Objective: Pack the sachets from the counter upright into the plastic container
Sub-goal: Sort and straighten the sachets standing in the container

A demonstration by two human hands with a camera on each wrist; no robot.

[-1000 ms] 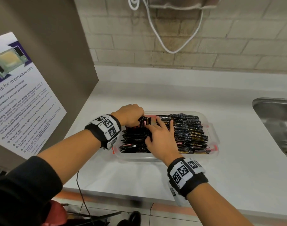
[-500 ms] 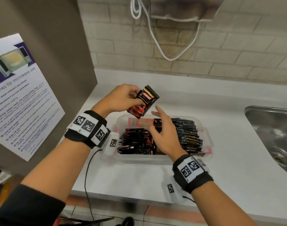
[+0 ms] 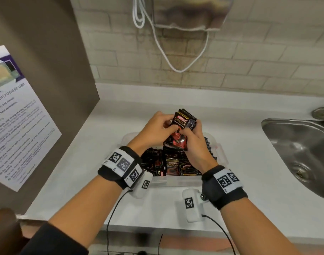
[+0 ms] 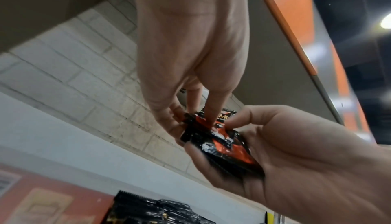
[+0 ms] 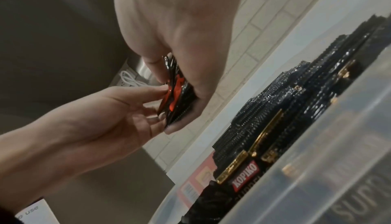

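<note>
A small bundle of black-and-red sachets point(image 3: 181, 129) is held up above the clear plastic container point(image 3: 176, 182). My left hand point(image 3: 171, 126) pinches its left edge near the top. My right hand point(image 3: 189, 132) grips it from the right and below. In the left wrist view, my left fingers point(image 4: 217, 109) press on the bundle point(image 4: 222, 147), which lies in my right palm point(image 4: 285, 152). The right wrist view shows the bundle point(image 5: 177, 93) edge-on between both hands. Several sachets point(image 3: 174, 165) fill the container, with upright rows point(image 5: 296, 102) behind its wall point(image 5: 328, 169).
A steel sink point(image 3: 301, 153) is set into the white counter point(image 3: 249, 199) at the right. A brown panel with a microwave poster point(image 3: 19, 115) closes off the left. A white cable point(image 3: 176, 57) hangs down the brick wall behind.
Both hands were down in the container. The left hand lifted a sachet bundle up out of it, and the right hand has risen to grip the bundle too.
</note>
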